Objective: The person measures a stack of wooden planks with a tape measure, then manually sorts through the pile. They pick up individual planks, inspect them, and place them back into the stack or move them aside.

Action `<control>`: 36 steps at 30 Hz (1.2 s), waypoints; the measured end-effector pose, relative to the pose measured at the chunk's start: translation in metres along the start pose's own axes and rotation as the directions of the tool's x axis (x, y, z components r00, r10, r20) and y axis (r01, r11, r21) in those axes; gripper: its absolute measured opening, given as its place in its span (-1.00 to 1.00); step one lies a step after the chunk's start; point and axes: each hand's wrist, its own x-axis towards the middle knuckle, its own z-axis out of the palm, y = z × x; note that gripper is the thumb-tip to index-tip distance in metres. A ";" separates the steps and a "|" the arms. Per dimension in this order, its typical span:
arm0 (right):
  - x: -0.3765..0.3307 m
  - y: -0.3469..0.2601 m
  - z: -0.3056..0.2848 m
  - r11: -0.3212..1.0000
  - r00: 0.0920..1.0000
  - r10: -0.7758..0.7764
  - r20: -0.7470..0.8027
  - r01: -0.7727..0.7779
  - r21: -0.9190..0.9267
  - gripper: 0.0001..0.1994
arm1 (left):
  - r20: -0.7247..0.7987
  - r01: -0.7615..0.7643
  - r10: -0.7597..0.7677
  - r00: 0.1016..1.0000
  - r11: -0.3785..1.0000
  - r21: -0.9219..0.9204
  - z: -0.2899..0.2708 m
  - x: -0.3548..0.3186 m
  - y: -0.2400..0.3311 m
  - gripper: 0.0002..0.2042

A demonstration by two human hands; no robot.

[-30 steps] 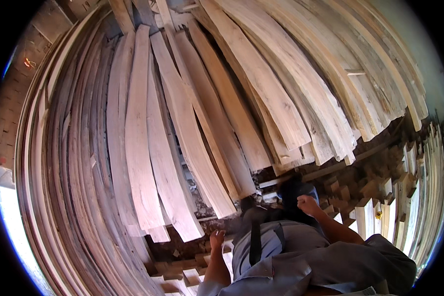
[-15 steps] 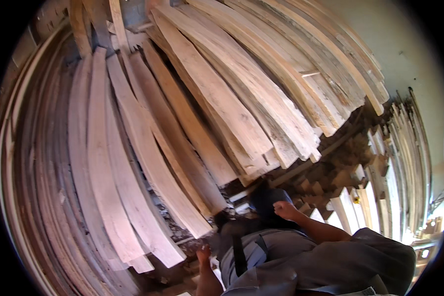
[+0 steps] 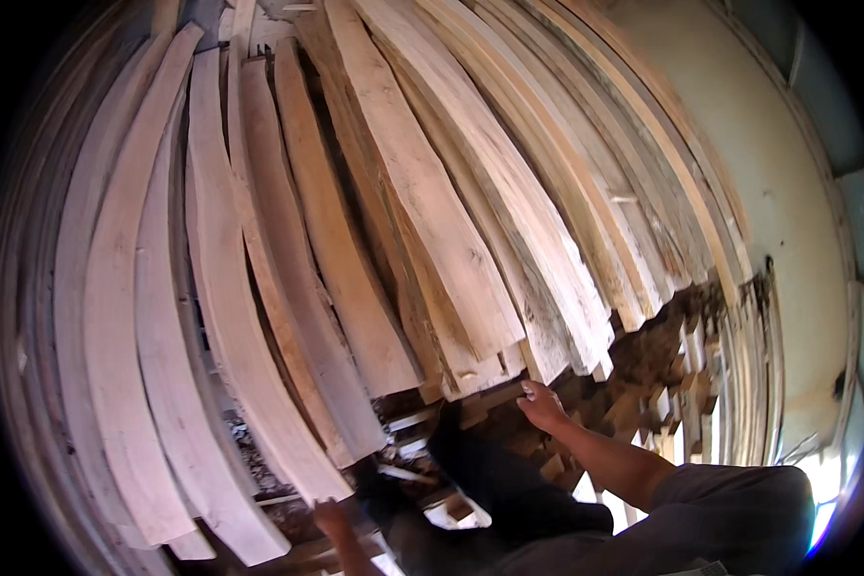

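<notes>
Currently, many boards (image 3: 451, 259) lie side by side across the view, running from the upper edge down toward the person, and their near ends make an uneven row. The left hand (image 3: 332, 519) is low in the picture, just beside the near end of a long pale board (image 3: 226, 240). It is blurred, so I cannot tell if its fingers are spread or pressed together, nor if it touches the wood. The right hand (image 3: 544, 408) is farther up and to the right, directly below the end of a narrow board (image 3: 538, 350). Its fingers are curled inward, with the tips close together; whether they pinch something or touch the board, I cannot tell. Between the two hands are the dark legs (image 3: 509, 480) of the person, and a grey sleeve (image 3: 730, 490) covers the right upper arm. Beyond the right forearm stand wooden blocks (image 3: 658, 408), and near them some thin strips (image 3: 754, 365) lean toward a pale wall (image 3: 797, 240).
</notes>
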 end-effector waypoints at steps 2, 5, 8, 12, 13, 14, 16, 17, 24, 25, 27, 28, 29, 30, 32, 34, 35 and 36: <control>0.038 -0.006 0.006 0.998 0.993 -0.064 -0.096 0.062 -0.022 -0.49 | 0.015 0.373 -0.380 0.925 0.900 -0.224 0.008 0.034 0.007 -0.58; 0.084 -0.024 0.007 0.908 0.873 -0.400 -0.280 0.337 -0.249 -0.46 | 0.032 0.619 -0.655 0.755 0.696 -0.364 -0.038 0.107 0.050 -0.34; 0.127 -0.062 0.018 0.958 0.919 -0.255 -0.301 0.198 -0.207 -0.44 | 0.063 0.664 -0.684 0.727 0.677 -0.317 -0.037 0.140 0.038 -0.29; 0.162 -0.077 0.058 0.928 0.839 -0.283 -0.465 0.117 -0.354 -0.50 | -0.049 0.622 -0.650 0.759 0.745 -0.241 0.009 0.142 0.019 -0.28; 0.166 -0.072 0.062 0.913 0.797 -0.310 -0.518 0.098 -0.396 -0.51 | -0.063 0.605 -0.635 0.770 0.758 -0.243 0.021 0.138 0.020 -0.27; 0.176 -0.062 0.070 0.918 0.748 -0.302 -0.591 0.060 -0.393 -0.54 | -0.079 0.587 -0.620 0.781 0.772 -0.244 0.032 0.134 0.021 -0.27; 0.177 -0.057 0.077 0.907 0.747 -0.310 -0.588 0.047 -0.419 -0.54 | -0.058 0.612 -0.633 0.772 0.765 -0.202 0.023 0.133 0.032 -0.25; 0.177 -0.054 0.076 0.903 0.744 -0.306 -0.593 0.029 -0.429 -0.54 | -0.071 0.584 -0.610 0.789 0.781 -0.222 0.030 0.132 0.029 -0.26; 0.175 -0.069 0.079 0.922 0.743 -0.219 -0.633 -0.054 -0.382 -0.55 | 0.074 0.598 -0.623 0.779 0.703 -0.384 0.016 0.136 0.010 -0.33; 0.172 -0.066 0.077 0.925 0.727 -0.221 -0.651 -0.054 -0.375 -0.54 | 0.100 0.642 -0.642 0.761 0.721 -0.260 -0.022 0.144 0.041 -0.42; 0.166 -0.090 0.073 0.933 0.684 -0.262 -0.680 0.001 -0.359 -0.53 | -0.275 0.407 -0.452 0.848 0.889 -0.207 0.032 0.120 0.001 -0.35; 0.167 -0.089 0.070 0.944 0.694 -0.249 -0.676 0.016 -0.330 -0.49 | -0.334 0.340 -0.371 0.866 0.928 -0.152 0.046 0.118 -0.005 -0.32; 0.165 -0.097 0.067 0.950 0.705 -0.233 -0.670 0.017 -0.312 -0.48 | -0.326 0.278 -0.254 0.911 0.960 0.029 0.063 0.111 -0.011 -0.29; 0.167 -0.113 0.069 0.956 0.721 -0.228 -0.654 0.041 -0.289 -0.47 | -0.286 0.212 -0.134 0.949 0.941 0.263 0.075 0.105 -0.022 -0.26; 0.162 -0.108 0.061 0.965 0.763 -0.171 -0.623 0.002 -0.263 -0.43 | -0.229 0.214 -0.174 0.958 0.963 0.162 0.070 0.107 0.015 -0.23; 0.142 -0.069 0.045 0.968 0.793 -0.128 -0.596 -0.031 -0.249 -0.43 | -0.088 0.345 -0.416 0.905 0.838 -0.422 0.032 0.112 0.107 -0.22; 0.133 -0.060 0.037 0.970 0.807 -0.121 -0.578 -0.027 -0.240 -0.43 | -0.035 0.335 -0.412 0.910 0.783 -0.525 0.017 0.112 0.134 -0.21; 0.123 -0.105 0.016 0.995 0.940 -0.097 -0.327 0.079 -0.067 -0.42 | -0.078 0.270 -0.364 0.928 0.801 -0.534 0.023 0.121 0.113 -0.20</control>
